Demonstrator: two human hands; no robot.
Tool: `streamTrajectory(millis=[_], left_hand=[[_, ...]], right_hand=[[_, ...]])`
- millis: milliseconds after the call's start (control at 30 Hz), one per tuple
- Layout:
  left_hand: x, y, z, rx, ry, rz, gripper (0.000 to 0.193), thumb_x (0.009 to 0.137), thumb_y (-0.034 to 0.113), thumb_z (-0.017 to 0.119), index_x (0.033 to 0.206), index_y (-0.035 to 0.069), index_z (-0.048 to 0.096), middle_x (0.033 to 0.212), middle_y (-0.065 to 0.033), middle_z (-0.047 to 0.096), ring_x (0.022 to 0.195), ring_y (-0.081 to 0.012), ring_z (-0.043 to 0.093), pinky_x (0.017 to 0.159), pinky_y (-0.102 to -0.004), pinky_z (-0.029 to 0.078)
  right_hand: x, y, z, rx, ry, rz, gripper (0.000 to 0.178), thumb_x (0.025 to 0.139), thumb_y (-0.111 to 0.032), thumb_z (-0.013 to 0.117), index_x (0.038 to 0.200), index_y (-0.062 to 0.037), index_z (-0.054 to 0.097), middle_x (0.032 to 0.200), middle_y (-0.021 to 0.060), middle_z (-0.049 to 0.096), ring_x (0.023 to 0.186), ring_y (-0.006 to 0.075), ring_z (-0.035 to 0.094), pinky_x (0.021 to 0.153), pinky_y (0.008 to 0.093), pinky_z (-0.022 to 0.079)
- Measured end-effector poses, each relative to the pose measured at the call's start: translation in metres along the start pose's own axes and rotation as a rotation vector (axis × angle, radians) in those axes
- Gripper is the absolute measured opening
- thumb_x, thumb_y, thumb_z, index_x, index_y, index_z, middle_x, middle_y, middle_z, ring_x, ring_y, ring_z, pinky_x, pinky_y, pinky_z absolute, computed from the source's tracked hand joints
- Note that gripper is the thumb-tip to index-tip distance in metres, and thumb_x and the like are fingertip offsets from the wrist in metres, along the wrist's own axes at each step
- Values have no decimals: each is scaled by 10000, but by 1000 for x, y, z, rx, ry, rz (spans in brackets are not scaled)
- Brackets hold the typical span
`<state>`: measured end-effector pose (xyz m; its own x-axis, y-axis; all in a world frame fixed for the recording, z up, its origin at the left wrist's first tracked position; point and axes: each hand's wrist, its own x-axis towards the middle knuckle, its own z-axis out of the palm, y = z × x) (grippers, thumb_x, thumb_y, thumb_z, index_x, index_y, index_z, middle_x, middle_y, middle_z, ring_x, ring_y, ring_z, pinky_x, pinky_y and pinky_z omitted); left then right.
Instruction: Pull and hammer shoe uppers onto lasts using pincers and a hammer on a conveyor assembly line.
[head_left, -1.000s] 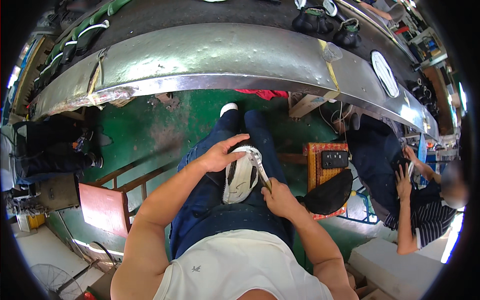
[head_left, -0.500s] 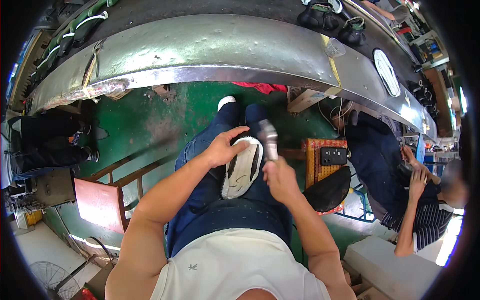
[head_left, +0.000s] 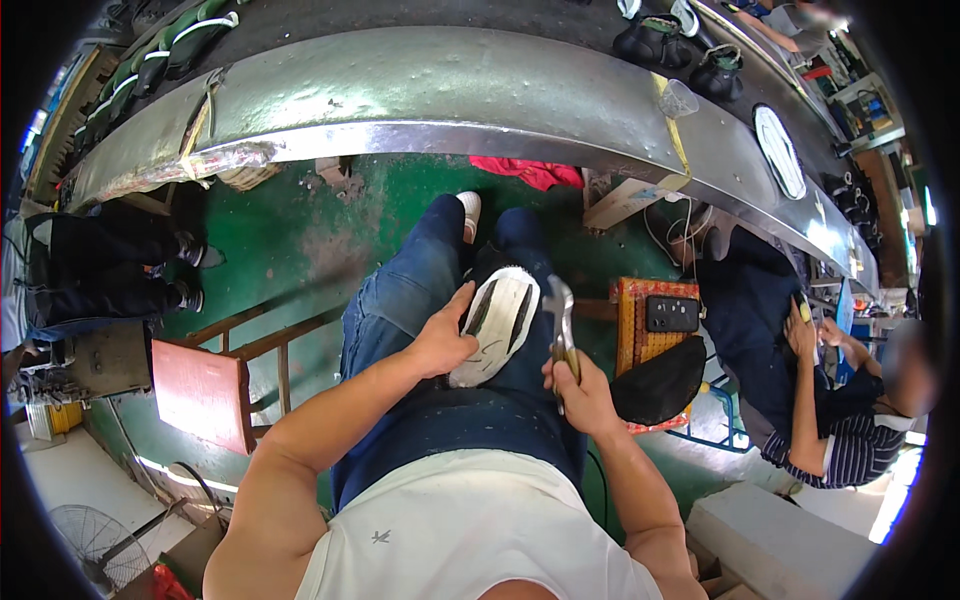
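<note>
White cotton, it seems, is worn as a vest (head_left: 470, 530) nearest the camera, with blue jeans (head_left: 385, 310) below it. On the lap a shoe (head_left: 503, 320) is laid sole up, its pale bottom edged with dark strips, its length slanted up to the right. Its left edge is touched by the left hand (head_left: 447, 340), the index finger stretched along the side; whether the fingers are closed on it cannot be told. By the right hand (head_left: 580, 390) a hammer (head_left: 563, 320) is gripped, the fingers wrapped round the handle. The metal head is held up just beside the shoe's right edge, with a gap between.

To the left a stool (head_left: 205, 395) with a reddish top is seen. To the right a woven chair (head_left: 632, 345) is topped by a phone (head_left: 673, 313) and a black pad (head_left: 660, 385); beyond it a co-worker (head_left: 840, 450) in a striped shirt is seated. Further off, the green floor (head_left: 290, 230) is partly covered by a red cloth (head_left: 535, 172) under the bench edge. On the metal bench (head_left: 430, 90) a clear cup (head_left: 678, 98), a white sole (head_left: 779, 150) and dark shoes (head_left: 652, 42) are set.
</note>
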<state>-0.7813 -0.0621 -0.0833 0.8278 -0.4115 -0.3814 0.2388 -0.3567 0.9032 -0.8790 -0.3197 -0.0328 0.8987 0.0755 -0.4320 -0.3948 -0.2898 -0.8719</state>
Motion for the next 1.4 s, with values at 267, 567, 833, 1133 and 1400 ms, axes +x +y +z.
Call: streamTrajectory(millis=[267,567,833,1133,1400], left_hand=[[-11,-1,1,-63,-90,-170,972,768,62,630,1613,-19,156,1607,-277,330,1490,-331,366,1200,-306,298],[-23,-12,16,49,-34,-43,1108,805,215,807,1611,-41,91,1564,-270,394,1443,-319,423,1198,-333,301],[-24,-23,43,224,21,-50,1063,860,212,740,1578,-122,32,1591,-308,317,1485,-338,350,1220,-335,261],[-1,-33,47,-946,269,-277,656,1103,376,362,1615,2,195,1642,-164,309,1477,-256,361,1207,-327,298],[24,-27,62,4,572,-222,591,1096,405,271,1452,-1,511,1369,-290,586,1307,-448,529,1110,-459,419]], right_hand=[[62,5,0,-124,-42,87,259,995,-261,592,994,-3,596,723,65,628,606,177,625,604,366,520],[0,-32,-28,-644,-326,-229,519,921,-150,628,1373,78,514,1175,271,634,1131,415,614,1018,438,485],[30,-87,-6,-1127,-313,-246,458,904,-132,646,1263,140,559,1195,329,633,1137,420,629,992,472,494],[68,-60,-6,-923,-584,-105,296,931,-215,636,1060,51,611,983,286,694,976,461,661,867,521,519],[38,12,29,-680,-57,-295,278,900,-203,662,1092,-24,570,1014,229,668,955,442,651,845,520,511]])
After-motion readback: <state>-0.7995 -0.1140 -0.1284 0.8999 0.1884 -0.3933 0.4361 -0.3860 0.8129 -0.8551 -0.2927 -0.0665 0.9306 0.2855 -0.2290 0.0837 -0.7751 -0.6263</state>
